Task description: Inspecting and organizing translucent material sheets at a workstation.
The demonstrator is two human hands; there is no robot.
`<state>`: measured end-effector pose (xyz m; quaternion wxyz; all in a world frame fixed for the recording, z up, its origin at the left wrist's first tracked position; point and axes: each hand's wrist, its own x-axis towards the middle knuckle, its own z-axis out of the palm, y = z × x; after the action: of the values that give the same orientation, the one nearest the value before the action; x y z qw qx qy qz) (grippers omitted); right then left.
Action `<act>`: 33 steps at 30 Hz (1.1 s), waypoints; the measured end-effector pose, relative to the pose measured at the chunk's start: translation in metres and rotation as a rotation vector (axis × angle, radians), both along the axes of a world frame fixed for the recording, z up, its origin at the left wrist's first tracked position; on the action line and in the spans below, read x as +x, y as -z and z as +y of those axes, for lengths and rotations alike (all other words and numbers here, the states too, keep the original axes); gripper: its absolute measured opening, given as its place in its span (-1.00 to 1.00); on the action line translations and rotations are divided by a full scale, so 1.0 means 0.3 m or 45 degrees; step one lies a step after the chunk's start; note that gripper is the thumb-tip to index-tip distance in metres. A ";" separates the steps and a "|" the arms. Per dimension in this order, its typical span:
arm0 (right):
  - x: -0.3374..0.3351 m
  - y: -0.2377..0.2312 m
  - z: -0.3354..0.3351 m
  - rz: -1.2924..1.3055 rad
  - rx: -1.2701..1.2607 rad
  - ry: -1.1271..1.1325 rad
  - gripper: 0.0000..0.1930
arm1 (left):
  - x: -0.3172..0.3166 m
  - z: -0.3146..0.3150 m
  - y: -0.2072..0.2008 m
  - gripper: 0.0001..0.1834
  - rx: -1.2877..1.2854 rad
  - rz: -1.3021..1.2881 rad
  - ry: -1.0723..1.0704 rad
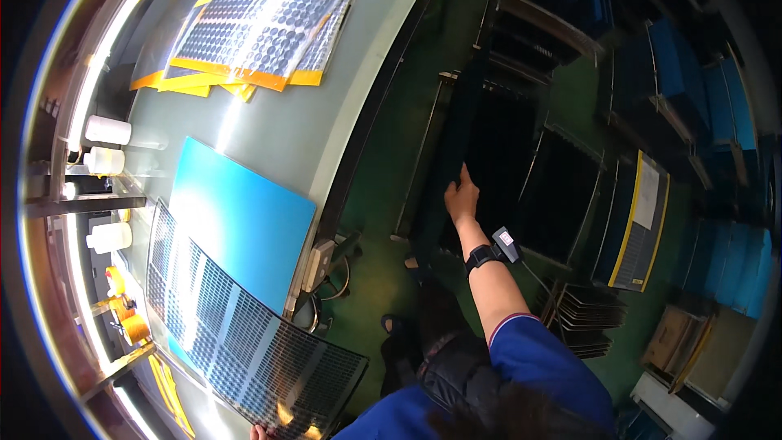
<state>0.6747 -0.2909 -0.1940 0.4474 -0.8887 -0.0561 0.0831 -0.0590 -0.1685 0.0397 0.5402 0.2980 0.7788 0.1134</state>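
Observation:
My left hand (258, 432) shows only its fingertips at the lower edge of the picture. They grip the near edge of a thin dark sheet with a grid of small cells (244, 330), which bows slightly and lies partly over a bright blue flat board (236, 220) on the bench. Stretched out to the right of the bench, my right hand (463, 195) is at the edge of a tall dark panel (472, 114) by the racks. Its index finger points forward and the others curl in. What those curled fingers hold is too dark to make out.
Plastic-wrapped patterned sheets with orange edges (261, 20) lie on the grey bench (358, 41). White containers (106, 161) and orange tape rolls (130, 322) line its left side. Racks with blue panels (676, 73), a yellow-edged board (639, 220) and stacked trays (582, 322) stand right.

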 end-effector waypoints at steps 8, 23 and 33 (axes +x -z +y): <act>0.056 0.028 0.031 0.086 -0.123 -0.001 -0.45 | -0.001 -0.006 -0.004 -0.51 0.046 -0.042 -0.013; 0.036 0.017 0.042 0.060 -0.086 -0.016 -0.41 | 0.028 -0.003 -0.007 -0.52 0.067 0.045 -0.064; 0.087 0.087 0.079 0.135 -0.156 -0.115 -0.37 | -0.001 0.010 -0.032 -0.56 0.083 -0.041 -0.075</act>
<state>0.7009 -0.2671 -0.2200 0.3904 -0.9053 -0.0671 0.1533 -0.0594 -0.1655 0.0493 0.5391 0.2905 0.7744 0.1591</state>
